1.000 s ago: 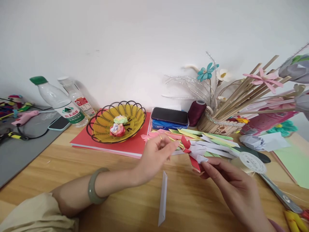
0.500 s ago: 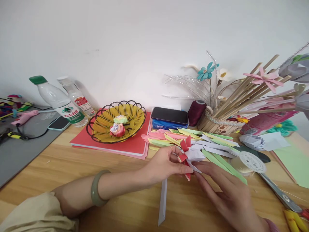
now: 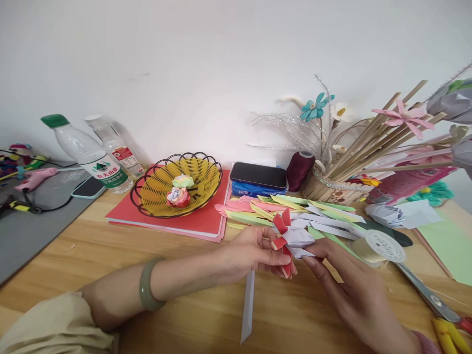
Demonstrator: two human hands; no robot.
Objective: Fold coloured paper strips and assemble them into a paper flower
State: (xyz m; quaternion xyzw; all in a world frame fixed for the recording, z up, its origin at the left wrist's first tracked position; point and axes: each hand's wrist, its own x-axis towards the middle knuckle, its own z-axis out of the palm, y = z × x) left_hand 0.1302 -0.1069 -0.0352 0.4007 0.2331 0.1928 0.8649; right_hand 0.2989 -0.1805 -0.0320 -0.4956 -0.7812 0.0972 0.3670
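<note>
A folded piece of red and white paper strips point(image 3: 289, 236) is held just above the wooden table point(image 3: 110, 255), between both hands. My left hand point(image 3: 254, 253), with a green bangle on its wrist, pinches the piece's red left side. My right hand point(image 3: 350, 290) grips the white right side with its fingertips. Under my hands a folded white strip point(image 3: 248, 305) lies loose on the table. A fan of pink, green, yellow and white paper strips point(image 3: 295, 209) lies right behind the piece.
A yellow wire basket point(image 3: 177, 184) with paper roses sits on red card. Two bottles point(image 3: 92, 152) and a phone point(image 3: 88, 187) stand at the left. A black case point(image 3: 258, 175), a thread spool point(image 3: 298, 169), a stick holder point(image 3: 332, 189), a wire reel point(image 3: 383, 246) and scissors point(image 3: 435, 305) lie at the right.
My left hand came down from the strip pile and took hold of the red and white piece. My right hand brought the piece left and nearer to me.
</note>
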